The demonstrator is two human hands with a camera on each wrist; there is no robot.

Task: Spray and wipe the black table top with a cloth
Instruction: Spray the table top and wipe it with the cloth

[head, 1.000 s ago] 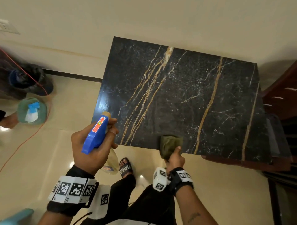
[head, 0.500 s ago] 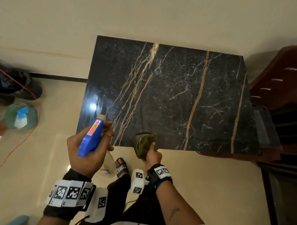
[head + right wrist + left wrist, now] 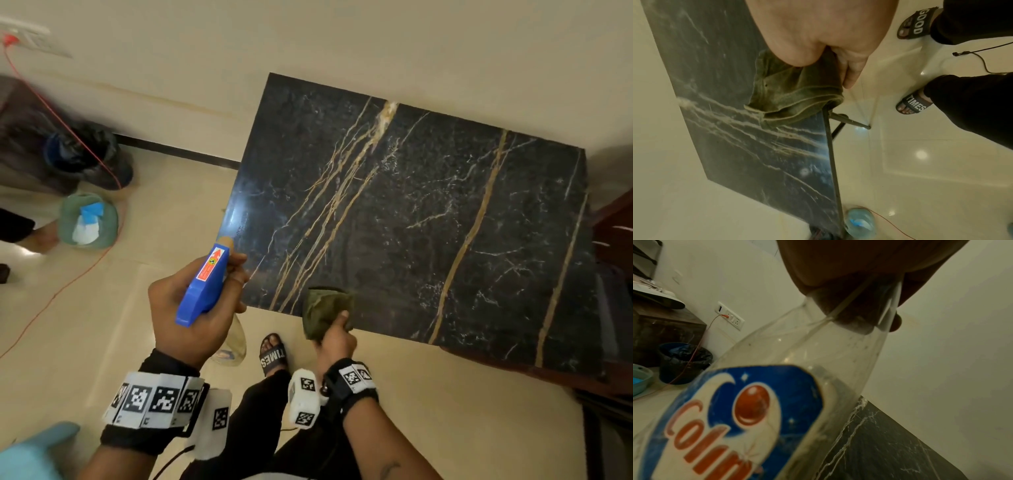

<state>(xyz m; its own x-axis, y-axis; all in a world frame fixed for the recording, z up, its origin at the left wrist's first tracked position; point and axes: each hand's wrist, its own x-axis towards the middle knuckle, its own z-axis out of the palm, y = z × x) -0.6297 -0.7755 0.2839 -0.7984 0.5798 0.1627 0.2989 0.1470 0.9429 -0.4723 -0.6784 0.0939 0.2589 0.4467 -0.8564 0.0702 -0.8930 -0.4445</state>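
A black marble table top [image 3: 428,219] with gold and white veins stands against the wall. My left hand [image 3: 195,308] grips a spray bottle [image 3: 205,281] by its blue trigger head, held over the floor just off the table's near left corner, nozzle towards the table. The clear bottle body with its blue and red label [image 3: 748,410] fills the left wrist view. My right hand [image 3: 337,337] holds a bunched olive-green cloth [image 3: 323,310] at the table's near edge; the cloth [image 3: 789,97] lies over that edge of the table top [image 3: 731,129].
A green basin [image 3: 87,221] with blue and white things and a black-lined bin [image 3: 85,154] stand on the floor at the left, with a red cord [image 3: 61,274] trailing past. Dark wooden furniture [image 3: 613,240] adjoins the table's right side. My sandalled foot [image 3: 274,353] is below the table edge.
The camera view has swung, so the table now sits further right in the frame. Both hands keep their hold; the cloth stays at the near edge, and the bottle stays near the left corner.
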